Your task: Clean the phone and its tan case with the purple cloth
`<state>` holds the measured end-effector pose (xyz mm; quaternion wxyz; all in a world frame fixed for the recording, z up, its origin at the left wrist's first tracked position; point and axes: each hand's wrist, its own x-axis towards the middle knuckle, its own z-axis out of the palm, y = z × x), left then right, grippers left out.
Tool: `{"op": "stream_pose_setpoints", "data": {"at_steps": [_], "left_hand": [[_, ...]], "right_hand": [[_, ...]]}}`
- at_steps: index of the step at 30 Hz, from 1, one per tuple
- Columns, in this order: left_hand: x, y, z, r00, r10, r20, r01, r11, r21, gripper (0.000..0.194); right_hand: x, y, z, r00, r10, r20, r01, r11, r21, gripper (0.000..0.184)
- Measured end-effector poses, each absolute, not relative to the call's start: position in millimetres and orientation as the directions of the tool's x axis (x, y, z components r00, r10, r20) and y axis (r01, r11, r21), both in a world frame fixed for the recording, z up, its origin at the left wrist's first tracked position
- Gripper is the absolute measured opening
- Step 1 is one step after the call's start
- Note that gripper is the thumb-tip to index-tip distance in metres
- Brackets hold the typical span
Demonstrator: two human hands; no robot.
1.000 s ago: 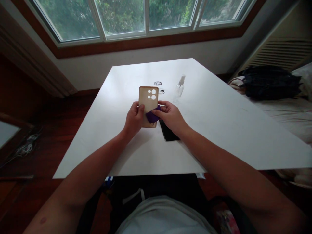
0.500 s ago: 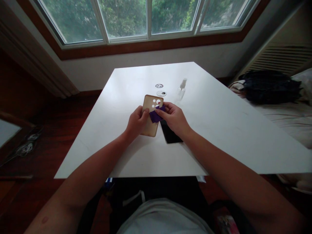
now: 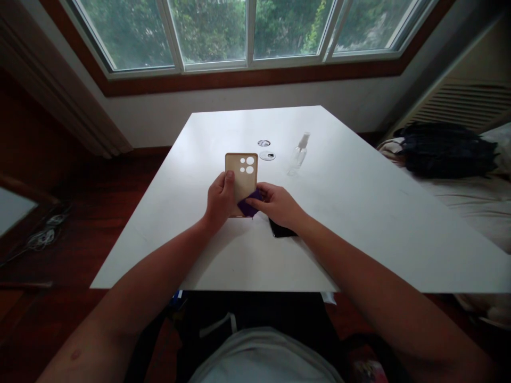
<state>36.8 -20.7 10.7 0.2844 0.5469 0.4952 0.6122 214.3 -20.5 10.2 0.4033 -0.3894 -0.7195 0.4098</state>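
Note:
A beige phone case (image 3: 244,185) with several round camera holes near its top is held upright above the table. My left hand (image 3: 221,198) is closed around its left edge, thumb on the inner face. Pinched in my right hand (image 3: 279,205) is a small purple cloth (image 3: 250,204), pressed against the lower right part of the case. A dark phone (image 3: 281,230) lies on the table, partly hidden beneath my right hand.
The white table (image 3: 351,213) carries a clear spray bottle (image 3: 300,151) and two small round discs (image 3: 267,156) beyond the case. A window (image 3: 211,32) is behind the table. Dark clothing (image 3: 447,150) lies on a bed at the right.
The purple cloth has slid from beside the camera holes down to the case's lower right. The case has turned more upright and shifted slightly left. Less of the phone shows.

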Motion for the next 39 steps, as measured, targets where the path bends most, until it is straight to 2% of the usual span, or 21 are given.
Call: {"op": "stream_pose_setpoints", "data": {"at_steps": [4, 9, 14, 18, 25, 29, 33, 39], "left_hand": [[35, -17, 11, -0.323, 0.87, 0.373, 0.115, -0.355, 0.928, 0.046], [36, -17, 14, -0.298, 0.888, 0.351, -0.014, -0.371, 0.928, 0.047], [37, -19, 13, -0.222, 0.913, 0.341, 0.01, -0.348, 0.938, 0.049], [38, -23, 14, -0.129, 0.96, 0.249, 0.003, -0.251, 0.968, 0.054], [39, -31, 12, 0.153, 0.986, 0.073, 0.154, -0.097, 0.983, 0.054], [39, -34, 9, 0.26, 0.966, 0.009, 0.259, -0.079, 0.963, 0.046], [39, -34, 6, 0.327, 0.945, -0.022, 0.328, -0.092, 0.94, 0.041], [37, -33, 4, 0.368, 0.93, -0.013, 0.344, -0.123, 0.931, 0.041]], "right_hand": [[212, -24, 9, -0.443, 0.869, 0.22, 0.306, 0.378, -0.874, 0.031], [214, -25, 12, -0.337, 0.892, 0.302, 0.309, 0.408, -0.859, 0.038], [216, -25, 15, -0.198, 0.906, 0.375, 0.31, 0.42, -0.853, 0.033], [215, -23, 16, -0.103, 0.905, 0.412, 0.246, 0.425, -0.871, 0.032], [217, -22, 18, 0.037, 0.911, 0.41, 0.204, 0.395, -0.896, 0.034], [217, -22, 18, 0.03, 0.913, 0.406, 0.198, 0.393, -0.898, 0.035], [216, -23, 16, -0.022, 0.917, 0.399, 0.18, 0.396, -0.9, 0.036], [219, -22, 16, -0.055, 0.904, 0.424, 0.2, 0.426, -0.882, 0.035]]}}
